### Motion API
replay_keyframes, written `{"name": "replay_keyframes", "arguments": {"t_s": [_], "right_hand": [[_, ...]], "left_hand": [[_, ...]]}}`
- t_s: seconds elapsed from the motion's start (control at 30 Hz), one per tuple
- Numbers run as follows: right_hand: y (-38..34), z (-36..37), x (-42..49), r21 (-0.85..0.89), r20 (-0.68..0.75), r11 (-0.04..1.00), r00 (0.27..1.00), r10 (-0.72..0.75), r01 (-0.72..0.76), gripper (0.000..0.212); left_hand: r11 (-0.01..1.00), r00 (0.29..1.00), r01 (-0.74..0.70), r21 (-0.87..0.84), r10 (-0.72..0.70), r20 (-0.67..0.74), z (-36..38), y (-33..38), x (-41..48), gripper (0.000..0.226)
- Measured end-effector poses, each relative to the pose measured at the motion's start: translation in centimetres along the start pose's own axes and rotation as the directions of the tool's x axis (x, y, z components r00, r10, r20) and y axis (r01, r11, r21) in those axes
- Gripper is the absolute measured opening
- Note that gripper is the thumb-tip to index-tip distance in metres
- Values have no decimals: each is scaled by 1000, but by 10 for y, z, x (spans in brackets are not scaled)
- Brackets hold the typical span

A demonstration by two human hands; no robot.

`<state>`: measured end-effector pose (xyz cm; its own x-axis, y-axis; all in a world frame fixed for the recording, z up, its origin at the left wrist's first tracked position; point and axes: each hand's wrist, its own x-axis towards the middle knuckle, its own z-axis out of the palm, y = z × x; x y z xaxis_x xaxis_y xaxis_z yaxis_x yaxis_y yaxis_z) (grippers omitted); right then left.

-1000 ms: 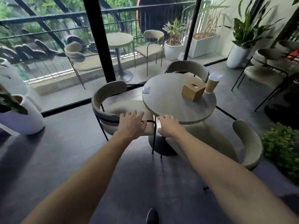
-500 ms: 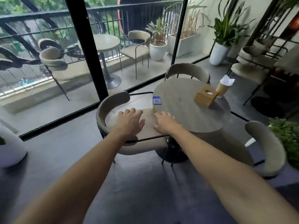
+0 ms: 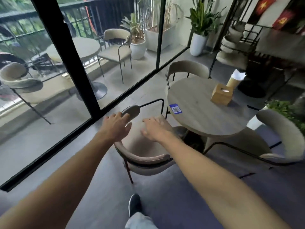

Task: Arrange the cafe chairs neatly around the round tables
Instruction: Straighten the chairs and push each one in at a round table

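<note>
A: Where's the round table (image 3: 206,116)?
B: Right of centre.
A: And the chair (image 3: 145,160)?
B: Just beside the table's left edge, backrest toward the person.
A: Hands?
B: Left hand (image 3: 115,125) rests loose-fingered on the backrest's far end. Right hand (image 3: 155,128) is spread flat over the seat.

The nearest chair (image 3: 143,158) has a beige padded seat, a curved beige backrest and a thin black metal frame. It stands upright at the near left side of the round table (image 3: 198,116), with its seat front at the edge of the grey wooden top. A second chair (image 3: 188,68) of the same kind is pushed in at the far side, and a third chair (image 3: 280,129) stands at the right side, its backrest turned outward. Behind the glass stands an outer round table (image 3: 87,47), with a balcony chair (image 3: 115,34) just beside it and a blurred chair (image 3: 14,75) farther left.
</note>
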<state>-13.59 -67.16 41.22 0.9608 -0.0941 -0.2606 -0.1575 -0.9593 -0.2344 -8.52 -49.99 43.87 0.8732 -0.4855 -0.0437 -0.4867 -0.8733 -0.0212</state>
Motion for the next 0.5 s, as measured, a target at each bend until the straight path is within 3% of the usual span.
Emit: {"name": "replay_keyframes", "arguments": {"t_s": [0.3,0.5], "right_hand": [[-38,-2,185,46,26,974,975,220,-221,53],[-72,-20,289,78,63,959,962,266,-271,54]], "left_hand": [[980,981,-191,61,189,35,23,-120,155,44],[963,968,-244,113,235,87,19,-212,265,43]]}}
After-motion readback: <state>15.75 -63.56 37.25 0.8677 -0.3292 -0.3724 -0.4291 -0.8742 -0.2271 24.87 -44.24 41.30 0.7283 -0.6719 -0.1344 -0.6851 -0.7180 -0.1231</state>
